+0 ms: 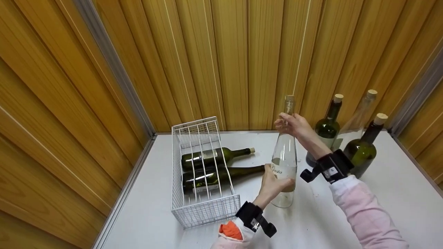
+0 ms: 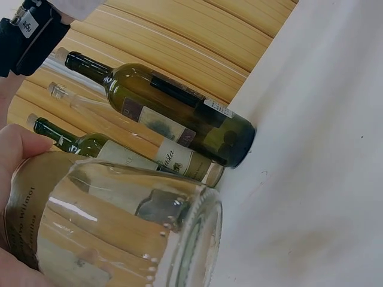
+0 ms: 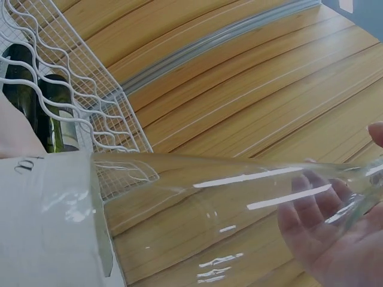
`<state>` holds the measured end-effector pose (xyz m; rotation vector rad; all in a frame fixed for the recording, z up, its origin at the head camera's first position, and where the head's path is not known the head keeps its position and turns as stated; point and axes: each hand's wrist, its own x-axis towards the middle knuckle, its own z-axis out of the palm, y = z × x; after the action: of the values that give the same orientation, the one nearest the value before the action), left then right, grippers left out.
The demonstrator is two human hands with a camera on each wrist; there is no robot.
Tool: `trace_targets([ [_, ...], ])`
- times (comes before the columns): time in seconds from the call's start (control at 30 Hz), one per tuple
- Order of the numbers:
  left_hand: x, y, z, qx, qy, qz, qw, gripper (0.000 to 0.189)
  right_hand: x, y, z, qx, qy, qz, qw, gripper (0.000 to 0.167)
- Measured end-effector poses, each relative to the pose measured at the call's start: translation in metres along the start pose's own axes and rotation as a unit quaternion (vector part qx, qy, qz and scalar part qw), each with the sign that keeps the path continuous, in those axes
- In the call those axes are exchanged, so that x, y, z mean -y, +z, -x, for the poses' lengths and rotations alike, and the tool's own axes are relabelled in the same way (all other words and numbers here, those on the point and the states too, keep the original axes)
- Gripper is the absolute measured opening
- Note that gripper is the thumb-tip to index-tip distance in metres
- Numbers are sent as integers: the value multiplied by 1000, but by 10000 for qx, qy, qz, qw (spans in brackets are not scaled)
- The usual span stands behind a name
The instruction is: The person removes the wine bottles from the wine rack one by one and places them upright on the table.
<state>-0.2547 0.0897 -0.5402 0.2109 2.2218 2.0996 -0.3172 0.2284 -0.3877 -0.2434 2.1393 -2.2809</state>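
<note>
A clear glass bottle with a cork and a pale label stands roughly upright, right of the wire rack. My left hand grips its lower body over the label. Higher up, the fingers of my right hand curl round the neck. In the left wrist view the base of the clear bottle is close to the camera; whether it touches the table cannot be told. The right wrist view shows my right hand partly through the glass.
A white wire rack holds two green bottles lying down, a shorter one and a longer one. On the right stand two corked dark bottles and another clear bottle. Wood-panelled walls enclose the white table.
</note>
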Motion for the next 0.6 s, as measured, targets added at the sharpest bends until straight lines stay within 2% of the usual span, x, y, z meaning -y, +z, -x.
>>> trace_targets([
  [0.17,5,1,-3,13,45,-24,10000,66,0,0,0,-127,74,-57,9999,13],
  [0.2,-1,0,1,42,118,-4,9999,65,0,0,0,-135,74,-74,9999,13],
  [0.3,41,8,-20,6,459,-192,9988,67,-1,0,0,-178,88,-68,9998,14],
  [0.43,104,22,-53,-112,557,-298,9979,73,-4,-1,-1,-207,125,34,9997,22],
  [0.5,118,25,-60,-119,426,-221,9988,78,-6,-1,-1,-221,140,82,9996,27],
  [0.57,122,26,-62,-125,378,-256,9989,79,-7,-1,0,-240,141,116,9995,30],
  [0.6,119,26,-59,-140,393,-304,9987,78,-8,-1,0,-244,137,133,9995,31],
])
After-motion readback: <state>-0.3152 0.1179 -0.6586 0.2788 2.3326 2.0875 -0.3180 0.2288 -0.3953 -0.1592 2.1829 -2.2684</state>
